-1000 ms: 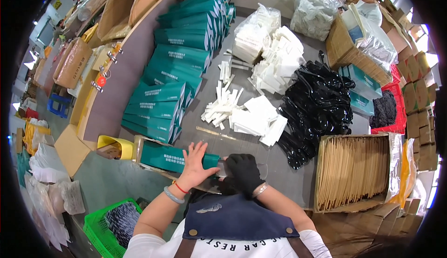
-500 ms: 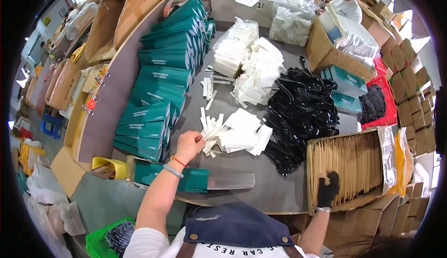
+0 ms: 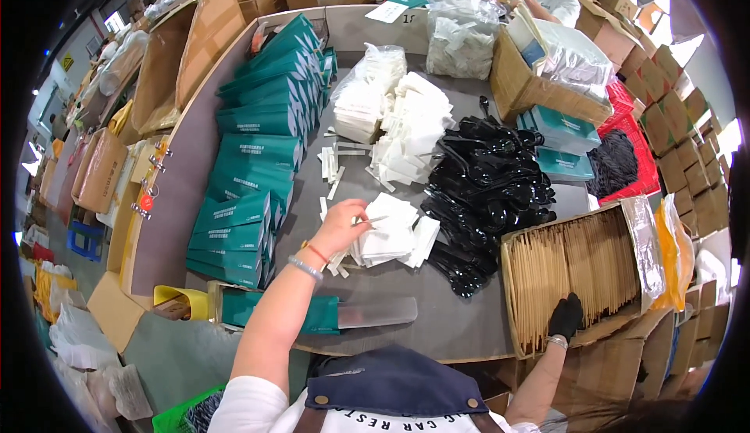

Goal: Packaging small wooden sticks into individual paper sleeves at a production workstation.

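1. Head view: the bare left hand (image 3: pixel 344 228) is over the middle of the tabletop (image 3: pixel 461 323), its grip pinched together on a thin white strip (image 3: pixel 378 220).
2. That strip is over the left part of a stack of white packets (image 3: pixel 389 237), well in from the front edge.
3. Loose white strips (image 3: pixel 342 266) lie just beside the left wrist, partly hidden by it.
4. The right hand (image 3: pixel 566 317), in a black glove, is at the brown sticks (image 3: pixel 578 253) in an open cardboard box (image 3: pixel 509 280) at the front right corner. I cannot tell whether its grip is apart or clamped on a stick.
5. Black spoons (image 3: pixel 492 191) form a heap between the white packets and the box.
6. Teal packages (image 3: pixel 242 222) overlap in a long row along the left edge.
7. Close to the front edge, toward the left corner, lies a teal sleeve (image 3: pixel 319 317), partly behind the left forearm, with a clear film piece (image 3: pixel 380 312) at its right end.
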{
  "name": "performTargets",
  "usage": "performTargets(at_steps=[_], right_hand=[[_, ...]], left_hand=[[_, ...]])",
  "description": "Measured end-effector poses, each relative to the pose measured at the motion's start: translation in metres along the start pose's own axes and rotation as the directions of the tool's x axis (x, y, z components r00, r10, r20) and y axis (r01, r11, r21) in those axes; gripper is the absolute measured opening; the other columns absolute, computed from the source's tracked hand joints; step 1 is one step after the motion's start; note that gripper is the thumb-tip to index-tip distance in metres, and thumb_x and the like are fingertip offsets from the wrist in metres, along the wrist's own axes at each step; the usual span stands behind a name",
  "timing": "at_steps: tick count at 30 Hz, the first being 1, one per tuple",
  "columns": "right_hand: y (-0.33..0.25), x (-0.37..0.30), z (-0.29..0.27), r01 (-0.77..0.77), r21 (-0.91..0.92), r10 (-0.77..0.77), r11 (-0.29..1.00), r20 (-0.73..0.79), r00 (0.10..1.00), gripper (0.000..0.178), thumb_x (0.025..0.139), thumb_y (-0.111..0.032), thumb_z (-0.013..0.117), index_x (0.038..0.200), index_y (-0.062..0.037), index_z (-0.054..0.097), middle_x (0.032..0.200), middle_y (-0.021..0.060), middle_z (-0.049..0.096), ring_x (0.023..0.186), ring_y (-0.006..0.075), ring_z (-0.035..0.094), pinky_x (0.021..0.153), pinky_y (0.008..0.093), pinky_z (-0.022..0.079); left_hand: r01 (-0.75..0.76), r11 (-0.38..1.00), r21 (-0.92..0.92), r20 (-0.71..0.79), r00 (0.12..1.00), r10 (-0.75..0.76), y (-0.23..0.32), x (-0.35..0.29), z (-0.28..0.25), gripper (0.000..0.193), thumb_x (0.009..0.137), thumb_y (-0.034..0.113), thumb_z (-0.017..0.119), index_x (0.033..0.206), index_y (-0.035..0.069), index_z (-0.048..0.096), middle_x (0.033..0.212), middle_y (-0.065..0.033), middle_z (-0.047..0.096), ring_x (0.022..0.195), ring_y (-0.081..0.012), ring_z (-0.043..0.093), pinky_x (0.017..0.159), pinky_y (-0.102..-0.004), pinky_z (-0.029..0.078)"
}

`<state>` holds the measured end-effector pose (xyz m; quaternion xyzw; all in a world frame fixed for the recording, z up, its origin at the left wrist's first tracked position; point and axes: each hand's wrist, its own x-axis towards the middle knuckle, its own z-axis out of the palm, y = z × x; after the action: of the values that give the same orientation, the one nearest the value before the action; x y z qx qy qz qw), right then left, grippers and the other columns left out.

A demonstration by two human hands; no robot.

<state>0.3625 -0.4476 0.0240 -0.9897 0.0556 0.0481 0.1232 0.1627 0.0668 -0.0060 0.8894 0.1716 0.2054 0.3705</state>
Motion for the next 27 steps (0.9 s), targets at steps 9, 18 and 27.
performTargets(at_steps=[9, 18, 27], right_hand=[[-0.035, -0.043, 0.037, 0.411, 0.722, -0.098, 0.557, -0.434, 0.896, 0.024, 0.104, -0.023, 0.045, 0.102, -0.0008, 0.053, 0.092, 0.0045, 0.054, 0.086, 0.0192, 0.051, 0.079, 0.0337, 0.042], [-0.094, -0.148, 0.119, 0.356, 0.68, -0.348, 0.641, -0.156, 0.924, 0.019, 0.096, -0.024, 0.058, 0.093, -0.005, 0.062, 0.079, 0.0136, 0.062, 0.072, 0.0285, 0.062, 0.067, 0.0372, 0.049], [-0.171, -0.121, 0.087, 0.679, 0.284, -0.663, 0.677, -0.165, 0.73, 0.027, 0.077, -0.032, 0.073, 0.095, -0.0128, 0.067, 0.086, 0.011, 0.064, 0.081, 0.0335, 0.064, 0.068, 0.0467, 0.05]], left_hand=[[-0.132, 0.975, 0.176, 0.395, 0.917, 0.053, -0.008, 0.047, 0.014, 0.016, 0.073, 0.018, 0.072, 0.079, 0.004, 0.068, 0.089, -0.0164, 0.062, 0.087, -0.0346, 0.062, 0.079, -0.0405, 0.051], [-0.258, 0.941, 0.217, 0.256, 0.946, 0.2, -0.021, 0.031, 0.013, 0.011, 0.073, 0.014, 0.073, 0.076, 0.004, 0.069, 0.083, -0.0145, 0.06, 0.081, -0.0321, 0.061, 0.072, -0.0401, 0.051], [0.031, 0.998, 0.053, -0.177, 0.984, -0.021, 0.068, -0.028, -0.048, 0.014, 0.069, 0.0, 0.077, 0.076, 0.0, 0.065, 0.077, -0.0121, 0.058, 0.067, -0.0261, 0.06, 0.06, -0.0317, 0.049]])
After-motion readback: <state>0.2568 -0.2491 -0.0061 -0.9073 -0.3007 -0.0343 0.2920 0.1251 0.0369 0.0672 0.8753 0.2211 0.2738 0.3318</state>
